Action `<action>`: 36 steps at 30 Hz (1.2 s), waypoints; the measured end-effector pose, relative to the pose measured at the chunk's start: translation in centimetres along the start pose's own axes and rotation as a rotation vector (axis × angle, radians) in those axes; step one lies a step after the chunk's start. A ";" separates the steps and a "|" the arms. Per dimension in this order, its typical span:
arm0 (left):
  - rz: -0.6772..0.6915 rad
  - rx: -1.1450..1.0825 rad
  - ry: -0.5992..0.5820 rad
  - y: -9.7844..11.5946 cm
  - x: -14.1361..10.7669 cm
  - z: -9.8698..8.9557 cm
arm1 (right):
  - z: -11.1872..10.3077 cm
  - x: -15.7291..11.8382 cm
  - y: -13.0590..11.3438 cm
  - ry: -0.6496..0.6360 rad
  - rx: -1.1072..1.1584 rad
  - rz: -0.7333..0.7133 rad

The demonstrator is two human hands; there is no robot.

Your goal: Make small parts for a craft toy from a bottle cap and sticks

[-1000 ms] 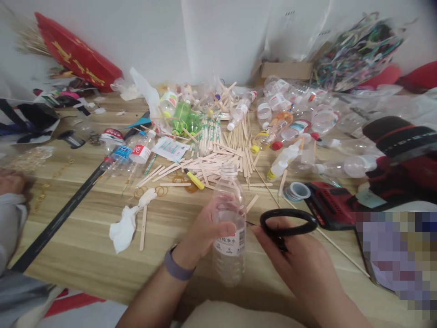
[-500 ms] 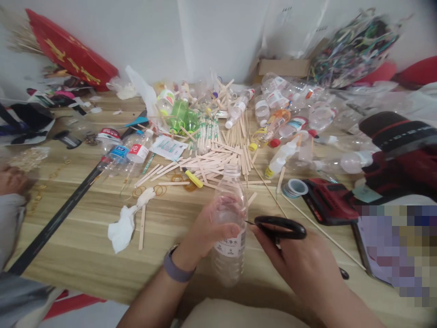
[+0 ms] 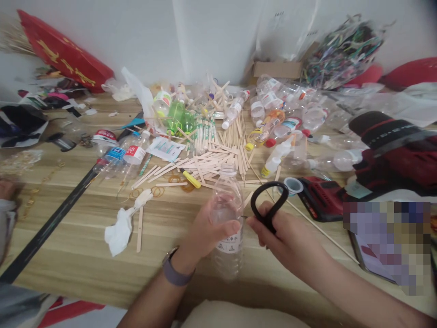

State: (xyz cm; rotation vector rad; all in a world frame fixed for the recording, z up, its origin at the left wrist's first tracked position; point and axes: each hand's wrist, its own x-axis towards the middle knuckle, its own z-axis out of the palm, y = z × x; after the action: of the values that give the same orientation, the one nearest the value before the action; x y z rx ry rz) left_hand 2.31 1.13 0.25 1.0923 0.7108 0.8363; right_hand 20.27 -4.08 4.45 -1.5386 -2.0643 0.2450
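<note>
The left forearm point(image 3: 155, 296) is angled up from the lower edge, and the left grip point(image 3: 201, 232) is curled, its thumb point(image 3: 229, 229) pointed rightward across the front. The right forearm point(image 3: 344, 282) is extended from the lower right; the right grip point(image 3: 283, 232) is closed nearby, with some fingers apparently tucked under, though partly hidden.

Background clutter

Wooden sticks point(image 3: 210, 163) piled in the middle, yellow-handled tool point(image 3: 191, 179) at pile's near edge. Crumpled tissue point(image 3: 118, 232), loose stick point(image 3: 139, 232) left. Red-black power tool point(image 3: 378, 171) right, small roll point(image 3: 294, 185) just beside its base. Cardboard box point(image 3: 278, 70) by wall point(image 3: 218, 41)
</note>
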 end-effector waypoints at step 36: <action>-0.003 -0.146 0.017 0.3 -0.1 0.3 | -1.0 0.4 -0.3 -0.107 0.155 0.011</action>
State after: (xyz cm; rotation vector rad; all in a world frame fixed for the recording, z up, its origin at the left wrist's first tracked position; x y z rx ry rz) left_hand 2.46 0.95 0.61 0.9539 0.6547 0.8819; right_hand 20.49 -3.97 5.59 -1.4713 -2.0654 0.4895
